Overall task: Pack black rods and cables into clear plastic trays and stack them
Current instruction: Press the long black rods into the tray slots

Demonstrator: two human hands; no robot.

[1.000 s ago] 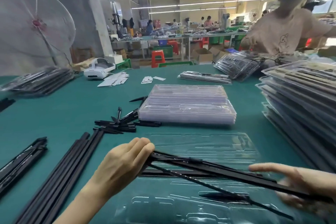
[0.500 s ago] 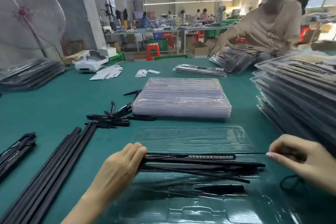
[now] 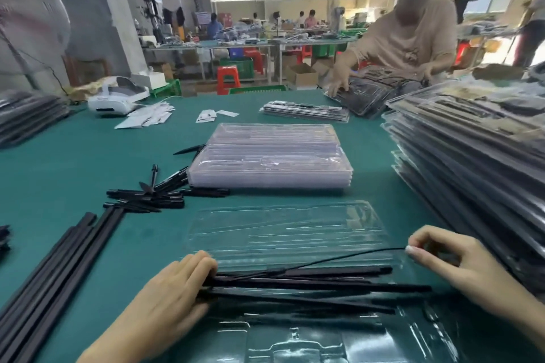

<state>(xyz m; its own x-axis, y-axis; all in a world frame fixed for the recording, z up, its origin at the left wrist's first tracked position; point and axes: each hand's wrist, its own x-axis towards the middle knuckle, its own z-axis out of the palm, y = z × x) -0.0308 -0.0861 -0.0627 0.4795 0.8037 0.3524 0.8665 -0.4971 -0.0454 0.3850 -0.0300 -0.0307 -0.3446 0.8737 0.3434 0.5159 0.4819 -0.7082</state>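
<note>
While our left hand (image 3: 174, 289) lies with nearly straight fingers (image 3: 200, 267) pressed against the left ends of the black rods (image 3: 309, 286), we judge that we are in the loading step: seating one set of parts into the open clear tray (image 3: 289, 233) in front of us on the green worktop (image 3: 73, 162). The rods lie crosswise over the tray's middle, fanned a little and not plainly down in their grooves. Our right hand (image 3: 451, 259) is curled, its fingertips (image 3: 411, 249) pinching the far end of a thin black cable (image 3: 339, 259), which arcs from the rod bundle up to that pinch.

Next, as we read it, the cable must be laid or tucked into the tray without springing out, and the rods squared and pressed into their channels; the left hand looks placed to steady them meanwhile. After that the tray would be closed and go onto the packed stack (image 3: 472, 156) at our right. Empty trays (image 3: 271, 156) wait just beyond, and loose rods (image 3: 53, 268) lie at our left.
</note>
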